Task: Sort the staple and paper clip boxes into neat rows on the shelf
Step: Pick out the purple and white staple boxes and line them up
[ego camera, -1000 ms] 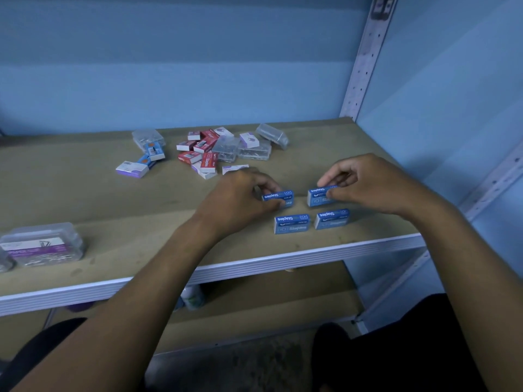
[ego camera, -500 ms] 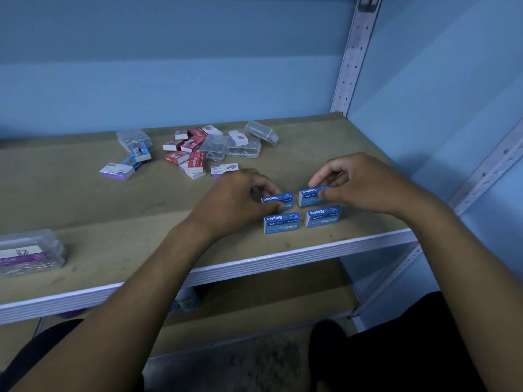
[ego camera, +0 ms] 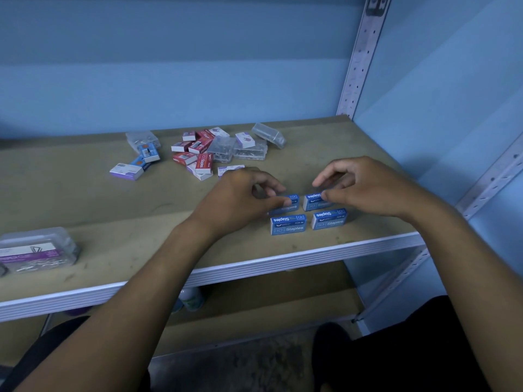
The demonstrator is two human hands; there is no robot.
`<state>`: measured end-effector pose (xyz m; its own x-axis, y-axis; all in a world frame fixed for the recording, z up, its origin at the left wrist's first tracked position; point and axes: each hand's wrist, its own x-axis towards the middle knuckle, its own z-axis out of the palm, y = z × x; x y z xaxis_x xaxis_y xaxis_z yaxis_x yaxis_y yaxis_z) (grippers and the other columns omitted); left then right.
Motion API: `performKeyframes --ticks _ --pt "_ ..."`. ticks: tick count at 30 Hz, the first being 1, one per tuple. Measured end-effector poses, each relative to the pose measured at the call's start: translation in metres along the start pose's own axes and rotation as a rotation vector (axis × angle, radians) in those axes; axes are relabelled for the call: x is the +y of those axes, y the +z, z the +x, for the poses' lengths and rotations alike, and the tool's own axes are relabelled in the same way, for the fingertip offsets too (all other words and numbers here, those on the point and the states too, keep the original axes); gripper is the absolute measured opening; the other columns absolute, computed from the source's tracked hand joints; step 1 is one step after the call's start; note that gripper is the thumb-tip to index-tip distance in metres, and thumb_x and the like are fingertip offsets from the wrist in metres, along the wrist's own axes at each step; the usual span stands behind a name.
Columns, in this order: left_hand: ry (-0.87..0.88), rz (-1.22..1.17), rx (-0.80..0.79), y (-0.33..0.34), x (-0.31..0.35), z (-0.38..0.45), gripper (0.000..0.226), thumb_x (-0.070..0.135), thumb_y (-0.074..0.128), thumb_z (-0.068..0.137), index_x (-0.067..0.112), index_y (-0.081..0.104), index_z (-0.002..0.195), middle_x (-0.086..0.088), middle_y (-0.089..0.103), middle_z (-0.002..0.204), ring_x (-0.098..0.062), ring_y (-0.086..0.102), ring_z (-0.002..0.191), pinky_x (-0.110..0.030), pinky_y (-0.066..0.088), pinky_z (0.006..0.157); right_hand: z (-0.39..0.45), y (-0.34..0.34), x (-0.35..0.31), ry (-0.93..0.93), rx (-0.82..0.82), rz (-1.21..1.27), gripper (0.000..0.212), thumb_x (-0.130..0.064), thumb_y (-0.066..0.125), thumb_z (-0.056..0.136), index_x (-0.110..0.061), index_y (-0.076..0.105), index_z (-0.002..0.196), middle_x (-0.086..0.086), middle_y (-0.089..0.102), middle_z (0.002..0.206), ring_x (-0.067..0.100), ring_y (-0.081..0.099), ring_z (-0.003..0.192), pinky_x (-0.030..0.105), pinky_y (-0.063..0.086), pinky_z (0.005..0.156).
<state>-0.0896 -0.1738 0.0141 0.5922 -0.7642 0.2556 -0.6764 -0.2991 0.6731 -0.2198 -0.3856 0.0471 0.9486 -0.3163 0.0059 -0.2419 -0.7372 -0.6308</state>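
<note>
Blue staple boxes sit in a small grid near the front edge of the shelf (ego camera: pixel 283 256), long sides running left to right. From the head view, your left hand (ego camera: pixel 240 199) pinches the rear left box (ego camera: pixel 287 203) between thumb and curled fingers. Your right hand (ego camera: pixel 362 188) pinches the rear right box (ego camera: pixel 315 200) at its right end, with the other fingers loosely spread above it. Both rear boxes lie just behind the front left box (ego camera: pixel 288 224) and the front right box (ego camera: pixel 329 218), with narrow gaps between. I judge you are squaring the rear row. The unsorted pile (ego camera: pixel 203 152) waits well behind, nearer to your left hand.
</note>
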Motion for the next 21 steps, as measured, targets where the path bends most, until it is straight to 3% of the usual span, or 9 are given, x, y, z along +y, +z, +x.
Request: performKeyframes --ticks 4,8,11,14,18,21 --pt "-0.024 -0.037 0.044 -0.008 -0.003 -0.002 0.024 0.049 0.075 0.079 0.029 0.076 0.091 0.013 0.071 0.087 -0.007 0.063 0.079 -0.022 0.051 0.072 0.003 -0.001 -0.003 -0.028 0.06 -0.021 0.009 -0.03 0.074 0.086 -0.037 0.075 0.091 -0.034 0.069 0.079 -0.009 0.065 0.08 0.014 0.042 0.07" --pt "-0.048 0.003 0.096 -0.017 -0.011 -0.004 0.021 0.043 0.075 0.082 0.024 0.076 0.091 0.011 0.071 0.085 -0.002 0.061 0.075 -0.012 0.044 0.068 0.009 0.006 -0.007 -0.037 0.079 -0.012 0.009 -0.03 0.072 0.087 -0.038 0.075 0.09 -0.036 0.068 0.079 -0.011 0.063 0.076 0.013 0.041 0.069" --pt "-0.11 0.015 0.146 -0.023 -0.018 -0.006 0.017 0.038 0.075 0.083 0.023 0.076 0.091 0.011 0.071 0.084 0.004 0.057 0.071 -0.006 0.039 0.066 0.013 0.011 -0.012 -0.055 0.076 -0.01 0.011 -0.028 0.07 0.088 -0.037 0.075 0.091 -0.037 0.066 0.075 -0.013 0.061 0.072 0.004 0.037 0.06" --pt "-0.164 0.004 0.183 -0.032 -0.024 -0.007 0.012 0.031 0.076 0.083 0.022 0.075 0.091 0.01 0.071 0.084 0.01 0.055 0.069 -0.002 0.037 0.064 0.017 0.016 -0.018 -0.057 0.07 -0.005 0.012 -0.028 0.069 0.09 -0.038 0.075 0.091 -0.028 0.069 0.075 -0.008 0.063 0.076 0.01 0.039 0.063" --pt "-0.225 0.027 0.234 -0.04 -0.034 -0.007 0.009 0.019 0.073 0.082 0.02 0.074 0.091 0.006 0.07 0.086 0.01 0.055 0.067 -0.001 0.038 0.065 0.023 0.022 -0.025 -0.07 0.047 0.025 0.012 -0.027 0.069 0.09 -0.037 0.075 0.092 -0.032 0.066 0.071 -0.007 0.059 0.059 0.004 0.036 0.051" --pt "-0.294 0.117 0.248 -0.047 -0.047 -0.004 0.013 0.021 0.074 0.08 0.023 0.071 0.092 0.009 0.068 0.089 0.002 0.058 0.077 0.001 0.036 0.063 0.031 0.03 -0.032 -0.079 0.048 0.017 0.012 -0.027 0.069 0.089 -0.038 0.075 0.091 -0.025 0.069 0.077 -0.008 0.063 0.074 0.003 0.04 0.06"
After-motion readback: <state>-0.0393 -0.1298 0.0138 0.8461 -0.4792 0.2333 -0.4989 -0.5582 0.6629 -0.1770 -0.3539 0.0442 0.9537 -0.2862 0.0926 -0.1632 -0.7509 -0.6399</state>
